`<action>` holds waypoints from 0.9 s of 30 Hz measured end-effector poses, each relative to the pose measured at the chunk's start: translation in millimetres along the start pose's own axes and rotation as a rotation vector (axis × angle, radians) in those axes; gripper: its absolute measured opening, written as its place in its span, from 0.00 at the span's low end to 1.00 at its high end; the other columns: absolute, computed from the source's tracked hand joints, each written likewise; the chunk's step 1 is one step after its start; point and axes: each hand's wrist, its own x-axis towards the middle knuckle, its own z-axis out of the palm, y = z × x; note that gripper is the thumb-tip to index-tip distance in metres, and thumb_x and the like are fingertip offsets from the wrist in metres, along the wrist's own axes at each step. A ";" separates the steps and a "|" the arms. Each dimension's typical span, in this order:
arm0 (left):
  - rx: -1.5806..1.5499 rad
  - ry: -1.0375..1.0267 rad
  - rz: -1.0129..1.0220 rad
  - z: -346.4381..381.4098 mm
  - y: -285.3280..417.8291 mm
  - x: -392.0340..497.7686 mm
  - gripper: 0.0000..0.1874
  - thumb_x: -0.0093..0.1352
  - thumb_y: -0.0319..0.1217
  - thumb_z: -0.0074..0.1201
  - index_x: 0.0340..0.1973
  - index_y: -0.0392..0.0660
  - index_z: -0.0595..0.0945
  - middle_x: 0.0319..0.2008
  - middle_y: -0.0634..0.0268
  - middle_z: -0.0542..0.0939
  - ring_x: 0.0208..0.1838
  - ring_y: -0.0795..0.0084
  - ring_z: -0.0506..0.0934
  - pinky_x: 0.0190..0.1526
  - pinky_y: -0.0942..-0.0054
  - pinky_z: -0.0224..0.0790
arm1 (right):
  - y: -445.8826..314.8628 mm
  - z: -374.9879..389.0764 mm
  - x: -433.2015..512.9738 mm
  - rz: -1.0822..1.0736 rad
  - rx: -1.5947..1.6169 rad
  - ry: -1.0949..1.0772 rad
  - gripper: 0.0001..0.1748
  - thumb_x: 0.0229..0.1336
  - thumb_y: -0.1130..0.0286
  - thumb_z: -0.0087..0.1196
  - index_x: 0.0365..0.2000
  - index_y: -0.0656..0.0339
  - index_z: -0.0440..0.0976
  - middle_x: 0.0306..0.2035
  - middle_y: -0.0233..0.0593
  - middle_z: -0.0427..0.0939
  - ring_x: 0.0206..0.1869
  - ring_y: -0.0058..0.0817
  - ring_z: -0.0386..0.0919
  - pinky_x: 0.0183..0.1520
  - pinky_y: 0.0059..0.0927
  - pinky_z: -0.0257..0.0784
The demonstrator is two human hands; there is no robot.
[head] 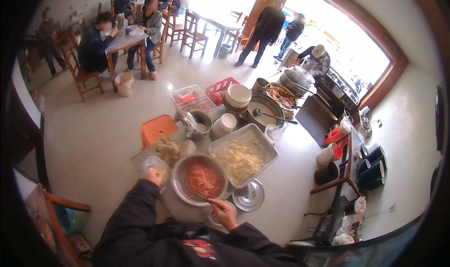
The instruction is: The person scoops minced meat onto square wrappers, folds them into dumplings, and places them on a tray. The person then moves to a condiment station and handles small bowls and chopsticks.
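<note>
My right hand (224, 213) grips the handle of a thin utensil (199, 196), whose other end lies in a metal bowl (178, 187) beside the pinkish minced meat (204, 179). Just left of the bowl, my left hand (154, 177) is curled against a clear plastic bag (149, 163) with something pale yellow by the fingers. Blur hides whether it holds that. Behind it lies a pile of pale, dough-like pieces (170, 149). To the bowl's right, a rectangular tray (270, 158) holds many pale folded dumplings, probably wontons (239, 156).
A metal lid (251, 196) lies right of the bowl. Beyond stand a pot (202, 121), stacked white bowls (239, 92), and a large pan of pale liquid (263, 108) with a ladle (274, 116). An orange stool (158, 128) is at left. People sit and stand farther off.
</note>
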 end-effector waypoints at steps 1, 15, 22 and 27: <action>0.051 0.020 0.071 -4.9 3.0 2.8 0.11 0.59 0.34 0.50 0.28 0.40 0.80 0.35 0.50 0.79 0.38 0.51 0.77 0.42 0.62 0.69 | 0.1 -0.1 0.2 0.008 0.003 0.000 0.11 0.58 0.75 0.51 0.41 0.62 0.77 0.30 0.33 0.74 0.23 0.16 0.73 0.28 0.16 0.68; -2.023 -0.147 -0.713 -5.7 50.1 -3.9 0.15 0.65 0.39 0.52 0.42 0.43 0.75 0.40 0.62 0.78 0.44 0.62 0.77 0.48 0.63 0.70 | 8.8 0.7 6.8 0.020 0.025 -0.063 0.12 0.59 0.74 0.50 0.43 0.62 0.76 0.30 0.31 0.74 0.26 0.15 0.72 0.30 0.17 0.69; -2.042 -0.149 -0.693 0.9 44.4 -8.6 0.14 0.63 0.35 0.55 0.42 0.43 0.75 0.41 0.61 0.78 0.46 0.61 0.76 0.50 0.62 0.69 | 10.7 1.3 7.7 0.026 0.015 -0.063 0.12 0.59 0.75 0.49 0.43 0.62 0.76 0.30 0.31 0.74 0.26 0.14 0.71 0.30 0.17 0.69; -2.023 -0.211 -0.659 -5.7 55.0 -16.8 0.17 0.62 0.32 0.55 0.44 0.40 0.74 0.43 0.58 0.78 0.48 0.58 0.75 0.53 0.61 0.67 | 9.2 1.4 6.8 0.023 0.036 -0.050 0.12 0.59 0.75 0.50 0.43 0.62 0.76 0.29 0.31 0.74 0.25 0.15 0.71 0.30 0.17 0.69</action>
